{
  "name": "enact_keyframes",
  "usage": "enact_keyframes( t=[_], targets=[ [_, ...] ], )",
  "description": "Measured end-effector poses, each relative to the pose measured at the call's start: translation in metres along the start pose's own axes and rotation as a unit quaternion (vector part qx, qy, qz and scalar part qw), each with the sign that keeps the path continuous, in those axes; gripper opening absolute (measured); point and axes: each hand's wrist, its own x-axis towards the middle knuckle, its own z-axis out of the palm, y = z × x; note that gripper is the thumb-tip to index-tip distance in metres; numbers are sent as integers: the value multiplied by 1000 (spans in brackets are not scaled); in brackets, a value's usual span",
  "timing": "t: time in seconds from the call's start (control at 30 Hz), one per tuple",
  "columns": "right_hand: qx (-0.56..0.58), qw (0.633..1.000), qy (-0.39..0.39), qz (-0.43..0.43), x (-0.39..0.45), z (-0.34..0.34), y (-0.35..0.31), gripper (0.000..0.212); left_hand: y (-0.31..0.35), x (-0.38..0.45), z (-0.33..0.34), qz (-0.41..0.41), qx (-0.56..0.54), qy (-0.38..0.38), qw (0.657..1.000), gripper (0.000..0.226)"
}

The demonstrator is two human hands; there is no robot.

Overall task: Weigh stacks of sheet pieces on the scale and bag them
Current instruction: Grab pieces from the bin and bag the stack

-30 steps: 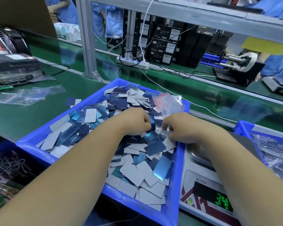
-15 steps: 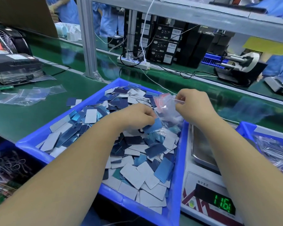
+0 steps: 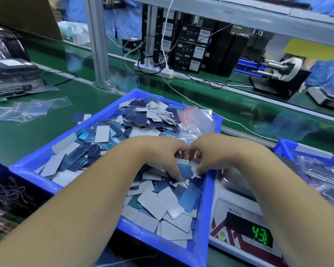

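Both hands work together over the blue tray (image 3: 46, 160), which sits on the green bench (image 3: 27, 132) and is heaped with loose sheet pieces (image 3: 152, 203). The left hand (image 3: 162, 157) and right hand (image 3: 212, 153) have their fingers curled round a small stack of pieces (image 3: 184, 169), pinching it between them just above the heap. The pieces look thin, light and stiff, with glossy blue faces that probably slide on one another, so squeezing the stack by its edges should keep it square. A bundle of clear zip bags (image 3: 195, 120) lies at the tray's far corner. The scale (image 3: 237, 226) stands just right of the tray, its display lit green. A second blue bin (image 3: 283, 149) of bagged pieces sits further right.
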Motion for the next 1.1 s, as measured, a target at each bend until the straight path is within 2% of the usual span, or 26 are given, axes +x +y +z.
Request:
enact_keyframes(
  t=[0.17,0.33,0.47,0.53,0.6,0.67,0.73,0.8,1.0,1.1],
  targets=[
    [23,999,-27,-1,5,-1,2,49,1,-2,1,-9,-11,3,1000,50],
    [50,998,-29,17,8,0,1,48,-5,-4,-5,1,-51,34,998,21],
    [46,999,-12,15,10,1,3,42,-10,-9,-9,-6,-90,16,996,14],
    [44,999,1,20,11,3,4,42,-12,-11,-11,-7,-108,18,994,11],
    [37,999,22,17,11,4,4,40,-14,-14,-14,2,-137,28,990,19],
    [39,997,61,7,12,6,6,31,-14,-15,-16,18,-192,44,980,21],
    [54,994,95,4,11,7,10,16,-13,-17,-17,36,-253,59,965,9],
    [71,992,101,8,9,6,15,13,-12,-17,-17,44,-281,65,956,11],
    [80,987,135,-28,0,0,27,13,-13,-18,-16,16,-235,20,972,22],
    [111,980,162,-28,-6,0,31,14,-18,-15,-17,-20,-242,68,968,8]
  ],
)
